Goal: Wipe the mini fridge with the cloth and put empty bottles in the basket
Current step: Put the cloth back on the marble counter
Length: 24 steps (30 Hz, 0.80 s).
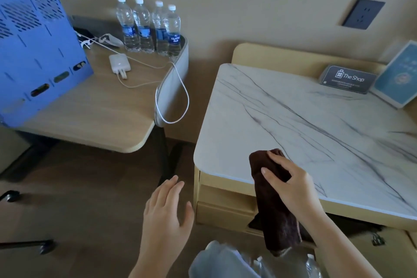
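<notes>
A dark brown cloth (274, 216) is draped over the front edge of a white marble-topped cabinet (304, 119) and hangs down in front of it. My right hand (291, 185) grips the cloth's upper part at that edge, thumb and fingers around the bunched fabric. Left of the cabinet, my left hand (167, 214) hovers over the floor, fingers straight and holding nothing. Several water bottles with white caps (149, 27) stand on the wooden table (94, 115) at the back. At the bottom edge, clear bottles (312, 265) lie beside grey fabric (221, 262). A dark opening shows under the cabinet top.
A blue perforated basket (33, 52) leans on the wooden table's left side. A white charger (119, 63) and its cable (180, 88) lie there, the cable looping over the edge. A grey card (347, 79) and a blue sign (397, 74) stand at the cabinet's back. Chair legs are at the lower left.
</notes>
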Motion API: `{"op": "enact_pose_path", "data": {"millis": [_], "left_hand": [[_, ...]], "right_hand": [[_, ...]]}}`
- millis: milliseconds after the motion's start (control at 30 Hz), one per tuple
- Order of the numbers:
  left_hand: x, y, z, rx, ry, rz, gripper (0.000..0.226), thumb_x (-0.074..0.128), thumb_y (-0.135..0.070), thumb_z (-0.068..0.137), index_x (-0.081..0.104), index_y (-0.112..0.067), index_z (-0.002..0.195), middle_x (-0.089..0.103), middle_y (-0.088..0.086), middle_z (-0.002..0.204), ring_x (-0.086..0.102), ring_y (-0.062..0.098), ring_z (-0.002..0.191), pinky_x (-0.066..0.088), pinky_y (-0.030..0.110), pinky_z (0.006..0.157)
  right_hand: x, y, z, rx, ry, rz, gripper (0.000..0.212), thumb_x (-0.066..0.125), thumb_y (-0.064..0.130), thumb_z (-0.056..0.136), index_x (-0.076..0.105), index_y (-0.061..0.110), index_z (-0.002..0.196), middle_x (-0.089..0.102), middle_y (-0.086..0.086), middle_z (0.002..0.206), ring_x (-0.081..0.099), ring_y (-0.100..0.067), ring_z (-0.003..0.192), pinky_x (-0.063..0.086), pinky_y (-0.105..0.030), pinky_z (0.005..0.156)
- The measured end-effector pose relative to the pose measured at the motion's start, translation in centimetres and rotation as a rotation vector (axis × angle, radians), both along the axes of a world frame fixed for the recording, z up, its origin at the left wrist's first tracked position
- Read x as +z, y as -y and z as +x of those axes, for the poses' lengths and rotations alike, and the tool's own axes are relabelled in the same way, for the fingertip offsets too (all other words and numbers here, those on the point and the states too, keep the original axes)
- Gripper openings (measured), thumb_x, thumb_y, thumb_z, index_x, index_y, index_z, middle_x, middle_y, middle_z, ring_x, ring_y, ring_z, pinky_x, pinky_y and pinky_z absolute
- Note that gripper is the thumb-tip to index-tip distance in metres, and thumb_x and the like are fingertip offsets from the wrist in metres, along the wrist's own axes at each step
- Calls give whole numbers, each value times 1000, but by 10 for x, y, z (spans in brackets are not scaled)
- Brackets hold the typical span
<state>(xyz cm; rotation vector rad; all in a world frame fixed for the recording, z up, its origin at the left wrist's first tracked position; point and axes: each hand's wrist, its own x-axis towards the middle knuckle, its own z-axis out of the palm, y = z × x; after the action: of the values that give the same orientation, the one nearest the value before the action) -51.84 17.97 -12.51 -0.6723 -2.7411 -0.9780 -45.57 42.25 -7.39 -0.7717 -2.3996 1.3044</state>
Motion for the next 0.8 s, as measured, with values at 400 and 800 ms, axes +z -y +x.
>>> {"op": "enact_pose_path", "data": {"millis": [400,800], "left_hand": [[14,-119,-170,-272,-64,-68,41,50,-31,79,62,-11,114,61,3,122,57,21,113,43,34,91],[5,-177,-277,-435,-142,39,40,45,-26,80,60,-5,111,60,10,121,57,26,110,49,40,89]], "right_hand": [[-6,-73,-145,-210,-49,-143,39,70,25,79,60,36,115,55,19,102,50,-1,95,34,-9,72],[-20,-112,-228,-551,-112,-257,42,69,20,80,59,24,121,56,9,107,51,-8,97,36,-20,82]]}}
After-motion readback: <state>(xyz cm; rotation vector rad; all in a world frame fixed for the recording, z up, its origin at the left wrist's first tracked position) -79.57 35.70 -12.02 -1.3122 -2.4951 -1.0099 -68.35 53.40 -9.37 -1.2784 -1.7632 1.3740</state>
